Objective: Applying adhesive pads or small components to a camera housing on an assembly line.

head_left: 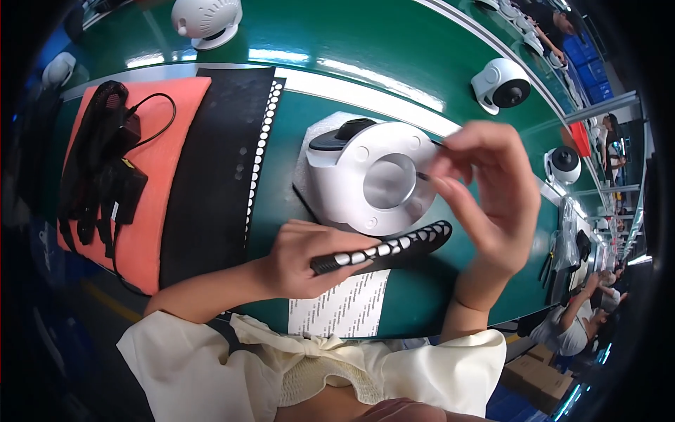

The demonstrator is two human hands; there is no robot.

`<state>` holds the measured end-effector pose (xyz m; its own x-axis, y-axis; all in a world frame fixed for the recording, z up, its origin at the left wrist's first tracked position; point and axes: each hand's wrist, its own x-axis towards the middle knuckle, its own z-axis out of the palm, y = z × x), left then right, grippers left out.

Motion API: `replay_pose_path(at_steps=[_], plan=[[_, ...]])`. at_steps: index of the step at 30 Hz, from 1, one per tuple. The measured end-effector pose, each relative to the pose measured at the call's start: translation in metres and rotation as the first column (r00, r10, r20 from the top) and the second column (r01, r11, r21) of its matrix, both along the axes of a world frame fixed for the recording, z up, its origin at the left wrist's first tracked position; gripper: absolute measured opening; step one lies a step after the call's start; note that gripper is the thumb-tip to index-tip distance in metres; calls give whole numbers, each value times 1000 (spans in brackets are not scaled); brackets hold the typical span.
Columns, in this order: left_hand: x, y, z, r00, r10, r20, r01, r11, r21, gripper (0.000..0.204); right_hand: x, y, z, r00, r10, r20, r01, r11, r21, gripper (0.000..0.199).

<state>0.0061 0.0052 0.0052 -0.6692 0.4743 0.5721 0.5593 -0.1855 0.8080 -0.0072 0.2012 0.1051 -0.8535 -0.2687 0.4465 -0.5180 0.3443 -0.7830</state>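
A white security camera lies tipped over on the bench, its round base ring facing me and its black lens part at the upper left. My left hand grips a narrow black strip with a row of white ovals, held in front of the camera. Beside the base ring, my right hand is closed with thumb and fingers bent together. Small dark bits show at its fingertips; what they are is too small and blurred to tell.
On the left, a black sheet edged with white dots overlaps an orange foam mat bearing black power adapters and cables. A printed white sheet lies near me. Other white cameras stand beyond; people work at far right.
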Motion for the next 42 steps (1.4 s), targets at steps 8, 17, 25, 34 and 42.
replay_pose_path(at_steps=[8, 17, 25, 34, 42], plan=[[-1, -1, -10, 1000, 0, -8, 0, 1000, -15, 33, -24, -30, 2, 990, 89, 108, -108, 977, 186, 31], [-4, -3, -7, 997, 2, -77, -7, 998, -65, 33, -23, -40, -4, 998, 19, -54, -4, 961, 276, 27], [-5, -2, -10, 996, 32, -78, -35, 999, -27, 34, -15, -49, 1, 954, 45, -296, 110, 866, 488, 30], [-3, -3, -4, 1000, 15, -13, -16, 998, -56, 34, 0, -52, 3, 810, 227, -540, 339, 570, 748, 45], [-3, -1, -5, 999, 13, -53, -15, 999, -38, 31, -9, -2, -3, 997, -69, -35, 72, 995, 73, 11]])
